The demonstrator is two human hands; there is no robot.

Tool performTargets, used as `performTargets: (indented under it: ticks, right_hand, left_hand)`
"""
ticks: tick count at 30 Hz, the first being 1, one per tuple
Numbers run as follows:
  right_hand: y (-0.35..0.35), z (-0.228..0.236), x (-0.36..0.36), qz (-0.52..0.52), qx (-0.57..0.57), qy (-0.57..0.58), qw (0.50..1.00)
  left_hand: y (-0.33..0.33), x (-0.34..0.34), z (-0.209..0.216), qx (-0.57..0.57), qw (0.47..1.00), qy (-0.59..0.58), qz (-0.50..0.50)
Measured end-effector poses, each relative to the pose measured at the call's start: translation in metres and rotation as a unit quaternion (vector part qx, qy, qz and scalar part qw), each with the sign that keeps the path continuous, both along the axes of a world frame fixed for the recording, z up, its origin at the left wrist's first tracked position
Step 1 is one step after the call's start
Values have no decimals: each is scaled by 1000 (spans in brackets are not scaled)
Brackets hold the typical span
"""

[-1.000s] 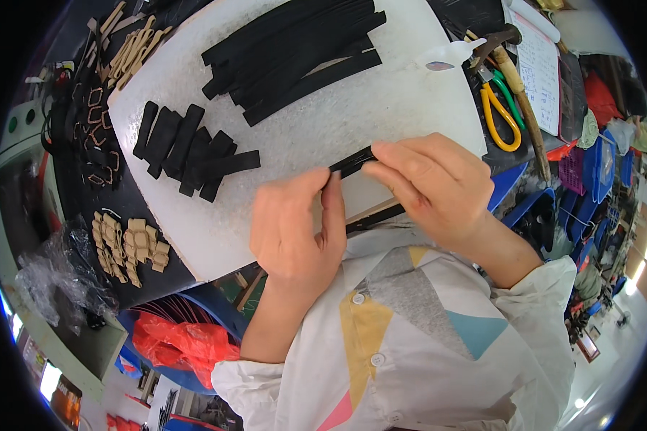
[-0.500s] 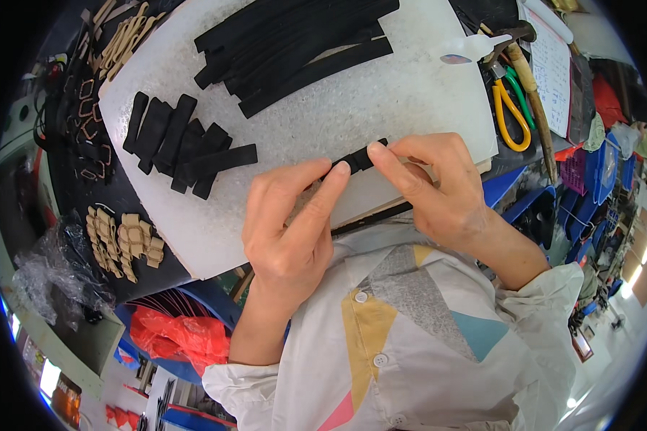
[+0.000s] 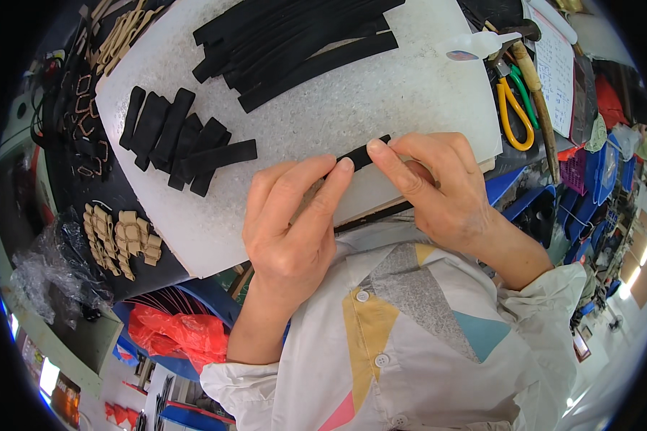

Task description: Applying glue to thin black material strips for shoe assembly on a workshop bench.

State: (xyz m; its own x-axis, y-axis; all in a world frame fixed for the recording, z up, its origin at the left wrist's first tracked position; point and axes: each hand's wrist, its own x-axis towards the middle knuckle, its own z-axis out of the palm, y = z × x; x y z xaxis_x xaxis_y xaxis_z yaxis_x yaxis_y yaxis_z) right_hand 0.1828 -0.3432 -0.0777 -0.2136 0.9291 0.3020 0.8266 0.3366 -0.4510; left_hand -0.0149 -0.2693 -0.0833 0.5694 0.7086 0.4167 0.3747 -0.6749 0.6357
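1. Strip (image 3: 360, 154) — short and black — spans both hands over the near side of the white board (image 3: 302, 126).
2. I see the left hand (image 3: 287, 223), grip narrow, pinching its left end.
3. I see the right hand (image 3: 449, 187) likewise — grip narrow on the right end.

Black-topped worktable (image 3: 151, 281) observed at centre; pale grey-green unit (image 3: 70, 357) stands at left; lit strip lamp (image 3: 631, 279) at far right; bright rectangle (image 3: 49, 376) lower left, window or lamp unclear
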Motion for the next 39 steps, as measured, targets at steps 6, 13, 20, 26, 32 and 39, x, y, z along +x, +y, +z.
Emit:
performTargets:
  ticks: [6, 13, 20, 26, 32, 39]
  right_hand:
    - [1, 1, 1, 7, -4, -16, 1000]
    - [5, 4, -1, 1, 46, -99, 994]
    - [8, 13, -2, 1, 8, -114, 994]
    - [10, 17, -1, 13, -10, -119, 993]
    - [11, 18, -3, 14, -16, -111, 994]
    - [17, 14, 10, 13, -4, -49, 999]
  left_hand:
    - [-1, 1, 4, 31, 998, 50, -16]
    - [-12, 3, 15, 26, 991, 127, -10]
    - [-17, 4, 13, 7, 992, 128, 19]
    - [-16, 7, 23, -26, 987, 159, 21]
    - [-10, 3, 21, 92, 973, 206, -38]
    - [8, 1, 33, -4, 991, 130, -32]
